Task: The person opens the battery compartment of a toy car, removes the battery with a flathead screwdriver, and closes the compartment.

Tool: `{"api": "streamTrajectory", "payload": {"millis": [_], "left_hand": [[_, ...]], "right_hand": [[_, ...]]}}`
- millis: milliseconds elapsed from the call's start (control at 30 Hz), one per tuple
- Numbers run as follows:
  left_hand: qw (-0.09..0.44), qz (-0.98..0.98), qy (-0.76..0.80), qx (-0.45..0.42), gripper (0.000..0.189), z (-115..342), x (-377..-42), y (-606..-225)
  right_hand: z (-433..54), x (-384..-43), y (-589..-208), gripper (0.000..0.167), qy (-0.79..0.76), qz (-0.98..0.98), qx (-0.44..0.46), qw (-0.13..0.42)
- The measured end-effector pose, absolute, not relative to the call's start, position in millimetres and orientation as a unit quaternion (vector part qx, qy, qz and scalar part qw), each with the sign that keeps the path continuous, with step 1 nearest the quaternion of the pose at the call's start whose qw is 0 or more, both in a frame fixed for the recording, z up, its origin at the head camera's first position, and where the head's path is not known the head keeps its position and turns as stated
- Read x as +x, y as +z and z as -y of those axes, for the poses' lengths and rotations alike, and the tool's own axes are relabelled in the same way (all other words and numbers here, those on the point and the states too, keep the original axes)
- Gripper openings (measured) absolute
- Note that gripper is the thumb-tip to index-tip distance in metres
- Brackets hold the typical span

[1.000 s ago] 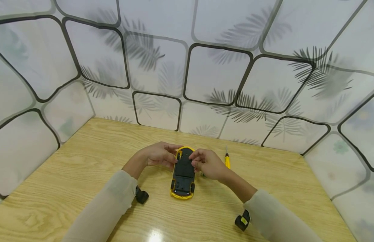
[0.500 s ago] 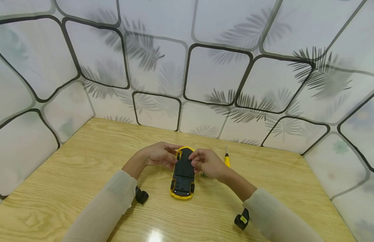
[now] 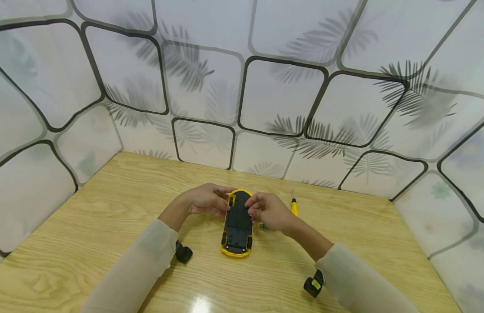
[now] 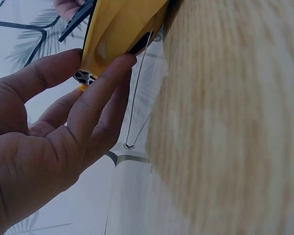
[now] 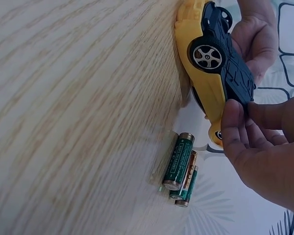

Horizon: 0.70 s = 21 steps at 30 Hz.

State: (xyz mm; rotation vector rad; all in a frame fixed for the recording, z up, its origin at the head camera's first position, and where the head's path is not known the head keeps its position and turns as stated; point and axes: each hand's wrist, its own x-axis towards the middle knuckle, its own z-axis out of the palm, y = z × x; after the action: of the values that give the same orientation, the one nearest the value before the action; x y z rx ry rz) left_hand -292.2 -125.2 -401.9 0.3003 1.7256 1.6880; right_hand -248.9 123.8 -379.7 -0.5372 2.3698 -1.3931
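Observation:
A yellow toy car (image 3: 238, 224) is held upside down over the table, its black underside up. My left hand (image 3: 206, 202) grips its left side by a wheel, thumb on one face and fingers on the other, clearer in the left wrist view. My right hand (image 3: 271, 213) pinches the edge of a flat black cover (image 4: 76, 22) on the underside between thumb and fingers; in the left wrist view that cover stands tilted out from the yellow body. How far it is loose is hidden by the fingers. Green batteries (image 5: 179, 161) lie close by my right hand.
A yellow screwdriver (image 3: 294, 208) lies right of the car, its tip toward the back wall. The wooden table (image 3: 148, 182) meets patterned walls (image 3: 281, 95) at the back and sides. Black wrist cameras (image 3: 183, 252) hang under both sleeves.

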Motion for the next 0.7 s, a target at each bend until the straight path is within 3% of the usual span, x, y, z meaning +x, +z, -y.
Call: {"api": "streamTrajectory", "payload": {"millis": [367, 700], "left_hand": [[0.342, -0.668, 0.651, 0.113, 0.077, 125.9, -291.9, -402.1], [0.349, -0.658, 0.657, 0.113, 0.078, 125.0, -291.5, -401.7]], "right_hand": [[-125.0, -250.7, -378.9, 0.015, -0.45, -0.855, -0.201, 0.162], [-124.3, -249.9, -381.6, 0.022, -0.359, -0.898, -0.234, 0.099]]}}
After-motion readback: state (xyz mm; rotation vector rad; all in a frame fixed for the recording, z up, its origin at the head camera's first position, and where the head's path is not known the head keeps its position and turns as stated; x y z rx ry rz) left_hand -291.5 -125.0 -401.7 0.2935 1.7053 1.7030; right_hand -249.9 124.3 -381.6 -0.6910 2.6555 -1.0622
